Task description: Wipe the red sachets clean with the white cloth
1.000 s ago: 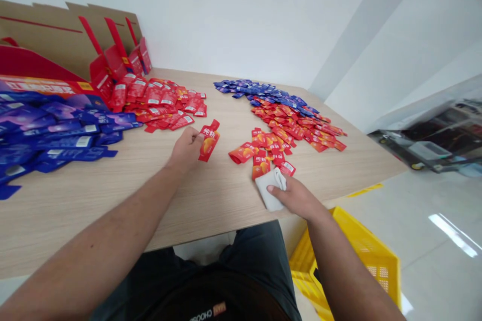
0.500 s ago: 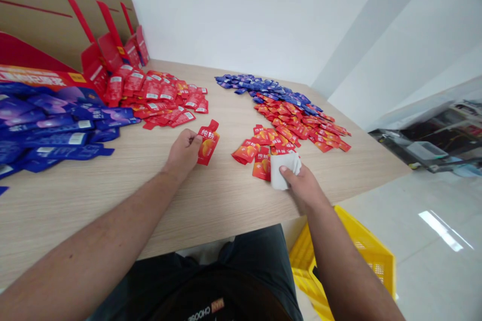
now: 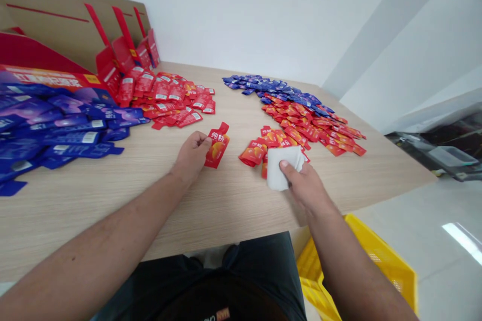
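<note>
Between the thumb and fingers of my left hand (image 3: 193, 154) is a red sachet (image 3: 217, 148) with an orange fruit print, tilted just over the table. My right hand (image 3: 306, 183) pinches a folded white cloth or tissue (image 3: 279, 166), thumb on top. Under and behind the white piece lie several loose red sachets (image 3: 253, 152), some partly covered by it. Farther back, a heap of red sachets (image 3: 301, 123) runs into a heap of blue sachets (image 3: 276, 88).
On the left, blue sachets (image 3: 71, 125) are piled against open red cardboard boxes (image 3: 48, 57). Beside them is another pile of red sachets (image 3: 167, 95). A yellow plastic crate (image 3: 395, 276) stands on the floor right of the wooden table (image 3: 226, 205). A white wall (image 3: 233, 15) rises behind.
The view has shifted slightly, so most things appear farther right. My right hand has brought the white piece a little left, over more of the loose sachets. My left hand still holds its red sachet.
</note>
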The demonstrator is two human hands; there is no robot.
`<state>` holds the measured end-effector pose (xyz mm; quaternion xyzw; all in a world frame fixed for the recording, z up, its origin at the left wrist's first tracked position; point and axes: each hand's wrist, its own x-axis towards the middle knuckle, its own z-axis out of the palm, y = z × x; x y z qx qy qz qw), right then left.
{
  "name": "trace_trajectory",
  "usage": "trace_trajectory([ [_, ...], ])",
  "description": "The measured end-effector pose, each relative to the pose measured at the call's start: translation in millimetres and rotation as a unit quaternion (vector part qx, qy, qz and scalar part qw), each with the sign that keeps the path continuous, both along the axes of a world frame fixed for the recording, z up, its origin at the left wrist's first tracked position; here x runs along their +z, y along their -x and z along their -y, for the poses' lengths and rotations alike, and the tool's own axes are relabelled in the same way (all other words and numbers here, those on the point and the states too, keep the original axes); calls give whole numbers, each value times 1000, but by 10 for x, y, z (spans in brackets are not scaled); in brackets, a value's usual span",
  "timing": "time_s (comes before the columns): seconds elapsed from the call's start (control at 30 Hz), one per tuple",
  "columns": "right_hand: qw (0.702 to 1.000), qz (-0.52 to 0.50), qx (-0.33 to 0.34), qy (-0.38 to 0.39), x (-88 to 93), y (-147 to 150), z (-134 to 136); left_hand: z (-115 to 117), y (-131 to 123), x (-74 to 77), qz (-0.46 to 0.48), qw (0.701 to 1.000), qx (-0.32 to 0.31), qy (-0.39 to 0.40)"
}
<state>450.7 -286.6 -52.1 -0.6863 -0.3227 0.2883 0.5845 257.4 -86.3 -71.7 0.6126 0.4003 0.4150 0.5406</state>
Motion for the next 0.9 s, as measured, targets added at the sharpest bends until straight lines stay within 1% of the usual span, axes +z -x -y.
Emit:
trace_trajectory([
  [0.07, 1000, -16, 15, -15, 56, 25, -244, 0, -4, -9, -1, 1000, 0, 7],
  [0.17, 998, -17, 67, -9, 138, 61, -628, -2, -20, -16, 2, 999, -14, 39],
  [0.3, 991, 64, 120, -17, 215, 70, -1067, -16, -61, -12, 34, 992, -49, 113],
  [0.37, 985, 101, 140, -11, 230, 76, -1229, -26, -72, -8, 37, 990, -54, 123],
  [0.43, 980, 118, 160, -5, 222, 104, -1336, -30, -65, -3, 35, 991, -61, 116],
  [0.53, 975, 142, 170, 0, 174, 182, -1367, -4, -25, 13, -7, 996, -72, 59],
  [0.6, 969, 173, 177, 17, 138, 235, -1309, 35, 7, 34, -57, 996, -75, 3],
  [0.7, 951, 208, 222, 52, 116, 278, -1182, 99, 40, 68, -120, 989, -72, -49],
  [0.77, 944, 218, 239, 60, 125, 281, -1124, 127, 46, 78, -132, 987, -67, -54],
  [0.9, 953, 236, 189, 28, 130, 255, -1117, 140, 40, 70, -85, 994, -53, -33],
])
